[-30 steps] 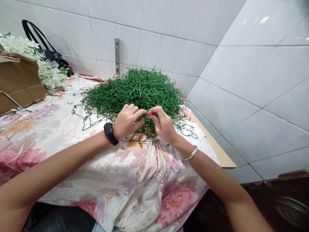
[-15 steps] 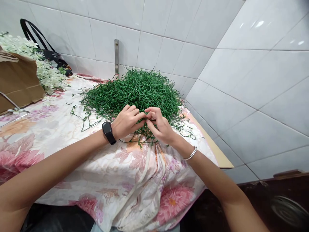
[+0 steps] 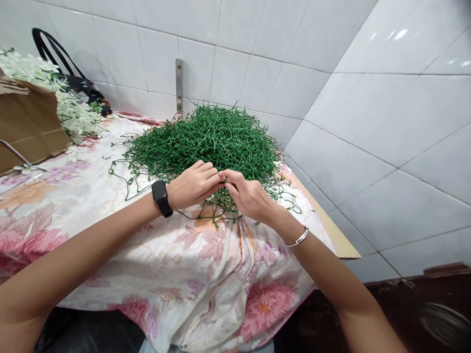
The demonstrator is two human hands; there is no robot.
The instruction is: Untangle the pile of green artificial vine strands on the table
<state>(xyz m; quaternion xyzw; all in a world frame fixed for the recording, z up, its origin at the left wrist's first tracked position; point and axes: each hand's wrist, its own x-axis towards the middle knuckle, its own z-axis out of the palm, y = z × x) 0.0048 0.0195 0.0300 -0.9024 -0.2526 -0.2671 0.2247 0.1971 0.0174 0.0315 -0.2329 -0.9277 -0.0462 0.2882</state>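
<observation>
A large tangled heap of thin green artificial flower stems (image 3: 213, 137) lies before me on a floral tablecloth (image 3: 121, 255). At the heap's front edge my left hand (image 3: 196, 184), wearing a black band on its wrist, is closed in a pinch. My right hand (image 3: 250, 193), with a silver bangle, meets it fingertip to fingertip, also pinching. Only a tiny dark bit of a green stem shows between the fingertips; my fingers hide most of it. Several loose stems trail onto the cloth below and left of my hands.
White artificial flowers (image 3: 79, 115) stand at the left behind a brown cardboard box (image 3: 29, 125), beside a black-handled bag (image 3: 86, 90). A metal bracket (image 3: 179, 86) is fixed to the tiled wall (image 3: 253, 34). Along the right, a pale board edge (image 3: 331, 225) sticks out from under the cloth.
My right hand has turned slightly, its fingers now straighter and closer to my left fingertips. My left hand and wrist have shifted a little left. The stem heap looks the same.
</observation>
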